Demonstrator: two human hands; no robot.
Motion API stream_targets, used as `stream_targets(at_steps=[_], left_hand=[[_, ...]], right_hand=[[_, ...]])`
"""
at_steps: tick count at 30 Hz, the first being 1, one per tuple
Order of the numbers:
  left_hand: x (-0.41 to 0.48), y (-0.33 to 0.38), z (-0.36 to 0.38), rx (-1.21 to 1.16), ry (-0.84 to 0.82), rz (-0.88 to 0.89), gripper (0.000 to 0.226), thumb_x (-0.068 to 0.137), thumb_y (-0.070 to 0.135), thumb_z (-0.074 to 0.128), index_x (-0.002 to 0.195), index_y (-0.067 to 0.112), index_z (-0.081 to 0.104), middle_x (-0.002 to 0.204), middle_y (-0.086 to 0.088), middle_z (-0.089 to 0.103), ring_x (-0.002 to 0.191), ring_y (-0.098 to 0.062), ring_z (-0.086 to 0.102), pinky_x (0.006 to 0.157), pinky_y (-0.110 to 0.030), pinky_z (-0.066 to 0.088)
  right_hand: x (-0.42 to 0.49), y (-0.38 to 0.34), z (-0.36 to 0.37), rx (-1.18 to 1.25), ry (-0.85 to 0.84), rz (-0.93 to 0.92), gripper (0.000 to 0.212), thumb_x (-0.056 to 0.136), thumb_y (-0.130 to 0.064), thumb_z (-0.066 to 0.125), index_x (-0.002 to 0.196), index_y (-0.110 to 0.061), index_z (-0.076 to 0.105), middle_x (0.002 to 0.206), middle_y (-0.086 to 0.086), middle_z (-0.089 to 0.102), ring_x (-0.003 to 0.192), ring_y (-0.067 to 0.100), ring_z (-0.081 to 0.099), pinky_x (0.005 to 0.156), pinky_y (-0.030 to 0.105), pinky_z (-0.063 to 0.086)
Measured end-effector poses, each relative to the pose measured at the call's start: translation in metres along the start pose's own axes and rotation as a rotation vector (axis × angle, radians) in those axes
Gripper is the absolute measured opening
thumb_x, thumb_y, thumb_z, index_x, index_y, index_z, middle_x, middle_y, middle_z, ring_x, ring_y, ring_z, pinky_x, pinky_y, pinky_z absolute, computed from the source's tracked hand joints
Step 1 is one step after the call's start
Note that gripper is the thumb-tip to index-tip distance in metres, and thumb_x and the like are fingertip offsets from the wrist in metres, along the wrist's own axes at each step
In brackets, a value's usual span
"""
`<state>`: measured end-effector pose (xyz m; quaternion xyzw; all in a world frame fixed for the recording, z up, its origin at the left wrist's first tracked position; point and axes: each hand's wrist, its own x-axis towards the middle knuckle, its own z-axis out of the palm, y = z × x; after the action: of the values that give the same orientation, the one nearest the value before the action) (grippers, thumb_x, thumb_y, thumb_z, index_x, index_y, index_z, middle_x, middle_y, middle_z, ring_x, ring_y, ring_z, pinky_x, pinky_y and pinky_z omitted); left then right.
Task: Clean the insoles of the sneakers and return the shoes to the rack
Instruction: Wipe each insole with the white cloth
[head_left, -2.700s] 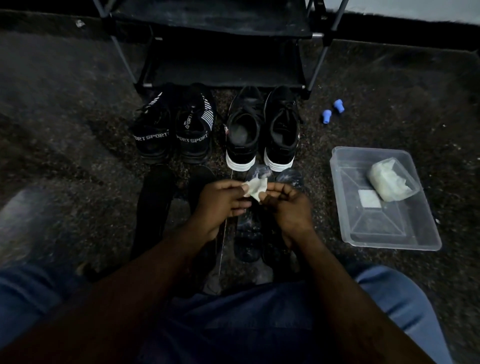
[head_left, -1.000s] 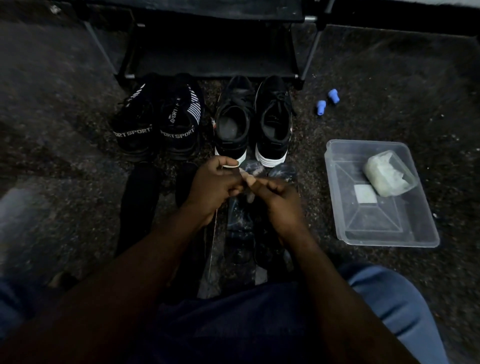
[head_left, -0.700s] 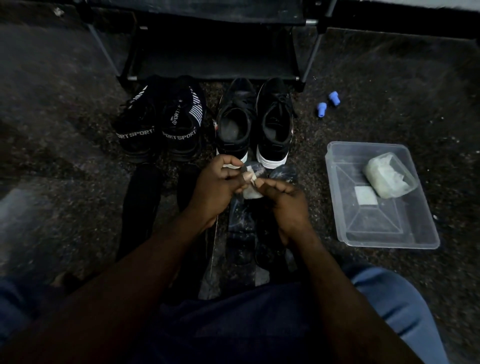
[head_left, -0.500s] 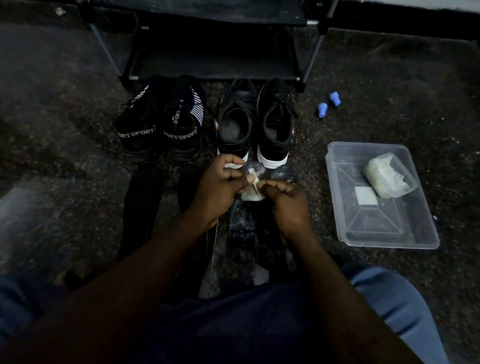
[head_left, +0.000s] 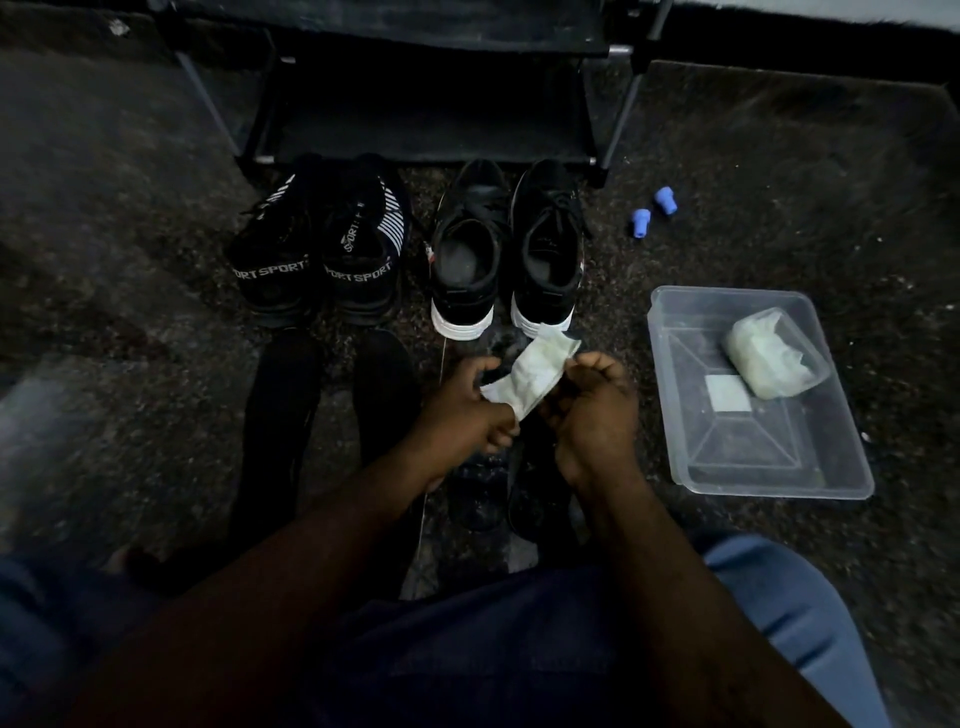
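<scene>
The fingers (head_left: 503, 435) of the left hand (head_left: 467, 415) are closed in a pinch on the lower end of a pale wipe (head_left: 530, 371). The fingers of the right hand (head_left: 592, 410) are curled on its upper part, so the wipe is held in the air between both hands. Its long axis runs on a diagonal, from low at the left hand to higher and farther away at the right hand. It looks like a folded strip, thin and creased, whitish with a faint green tone. I judge it is being opened for wiping, and no insole is touched yet.

Directly under the hands, on the floor (head_left: 779, 156), lie two insoles (head_left: 475, 499), very dark and partly hidden by the wrists. Their long axes run away from the person toward the white-soled sneakers (head_left: 467, 260). Both hands are about equally near to them. Two more black insoles (head_left: 280, 415) lie parallel on the left, nearer to the left hand, in front of the SPORT sneakers (head_left: 317, 260). All four shoes stand on the floor before the rack (head_left: 431, 119), not yet on it. To the right, a clear container (head_left: 779, 483) holds a bag of wipes (head_left: 774, 353).
</scene>
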<state>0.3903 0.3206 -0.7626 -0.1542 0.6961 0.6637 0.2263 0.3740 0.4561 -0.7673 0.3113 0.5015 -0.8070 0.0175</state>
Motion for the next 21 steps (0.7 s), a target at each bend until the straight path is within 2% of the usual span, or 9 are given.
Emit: stream_targets(at_steps=[3,5,7,10,13,15,17,19,21], left_hand=[[0.002,0.002,-0.007,-0.027,0.014,-0.042,0.068,0.067,0.029,0.066,0.134,0.026,0.055,0.101,-0.009,0.070,0.079,-0.020,0.063,0.064,-0.032,0.051],[0.004,0.005,-0.012,-0.114,0.019,-0.037,0.051,0.079,0.039,0.069,0.128,0.031,0.061,0.109,0.000,0.072,0.090,-0.015,0.067,0.074,-0.036,0.054],[0.006,0.007,-0.014,-0.155,0.035,0.031,0.033,0.096,0.028,0.068,0.128,0.023,0.063,0.104,0.003,0.074,0.088,-0.009,0.069,0.078,-0.033,0.054],[0.011,0.005,-0.018,-0.091,0.134,0.167,0.035,0.091,0.001,0.070,0.125,0.008,0.063,0.098,-0.009,0.075,0.086,-0.016,0.070,0.079,-0.035,0.056],[0.012,0.006,-0.021,-0.002,0.179,0.266,0.038,0.086,-0.005,0.073,0.116,0.016,0.065,0.087,-0.001,0.073,0.078,-0.006,0.068,0.073,-0.024,0.052],[0.013,0.007,-0.022,0.018,0.184,0.322,0.039,0.085,-0.006,0.073,0.113,0.022,0.066,0.089,-0.001,0.074,0.080,-0.007,0.069,0.075,-0.024,0.053],[0.014,0.008,-0.023,0.051,0.195,0.354,0.042,0.085,-0.005,0.073,0.109,0.029,0.066,0.089,0.001,0.074,0.080,-0.011,0.069,0.075,-0.029,0.056],[0.016,0.006,-0.025,0.082,0.208,0.346,0.041,0.085,-0.003,0.074,0.109,0.029,0.066,0.088,0.002,0.074,0.079,-0.011,0.069,0.077,-0.032,0.057],[0.018,0.004,-0.025,0.072,0.195,0.311,0.038,0.085,-0.002,0.076,0.113,0.022,0.065,0.086,-0.001,0.073,0.077,-0.009,0.068,0.077,-0.027,0.056]], right_hand=[[-0.003,-0.002,-0.001,0.046,-0.109,0.084,0.020,0.097,-0.007,0.049,0.104,-0.011,0.067,0.103,0.019,0.074,0.093,0.038,0.069,0.082,0.048,0.056],[-0.005,-0.004,0.001,0.084,-0.176,0.133,0.027,0.094,-0.007,0.054,0.117,-0.008,0.068,0.117,0.025,0.071,0.103,0.043,0.068,0.097,0.060,0.051],[-0.006,-0.003,0.005,0.088,-0.223,0.133,0.033,0.092,0.004,0.056,0.123,-0.002,0.064,0.120,0.025,0.070,0.101,0.039,0.067,0.101,0.060,0.049],[-0.006,0.002,0.008,0.027,-0.269,0.114,0.050,0.085,0.021,0.056,0.131,0.002,0.058,0.123,0.026,0.067,0.104,0.039,0.067,0.098,0.059,0.053],[-0.007,0.006,0.006,-0.227,-0.285,0.062,0.050,0.086,0.019,0.062,0.131,-0.002,0.062,0.116,0.020,0.073,0.100,0.032,0.071,0.090,0.047,0.059],[-0.009,0.008,0.005,-0.341,-0.292,0.049,0.032,0.089,0.008,0.067,0.118,-0.006,0.071,0.106,0.020,0.076,0.088,0.030,0.071,0.082,0.044,0.058],[-0.011,0.008,0.004,-0.420,-0.284,0.045,0.015,0.093,-0.002,0.068,0.096,-0.012,0.079,0.090,0.020,0.075,0.072,0.028,0.063,0.065,0.037,0.050],[-0.009,0.007,0.004,-0.470,-0.275,0.045,0.020,0.095,-0.006,0.067,0.083,-0.015,0.081,0.082,0.022,0.072,0.067,0.025,0.057,0.061,0.034,0.044],[-0.008,0.005,0.005,-0.447,-0.276,0.061,0.021,0.096,-0.005,0.063,0.083,-0.012,0.079,0.081,0.020,0.071,0.063,0.021,0.057,0.061,0.031,0.043]])
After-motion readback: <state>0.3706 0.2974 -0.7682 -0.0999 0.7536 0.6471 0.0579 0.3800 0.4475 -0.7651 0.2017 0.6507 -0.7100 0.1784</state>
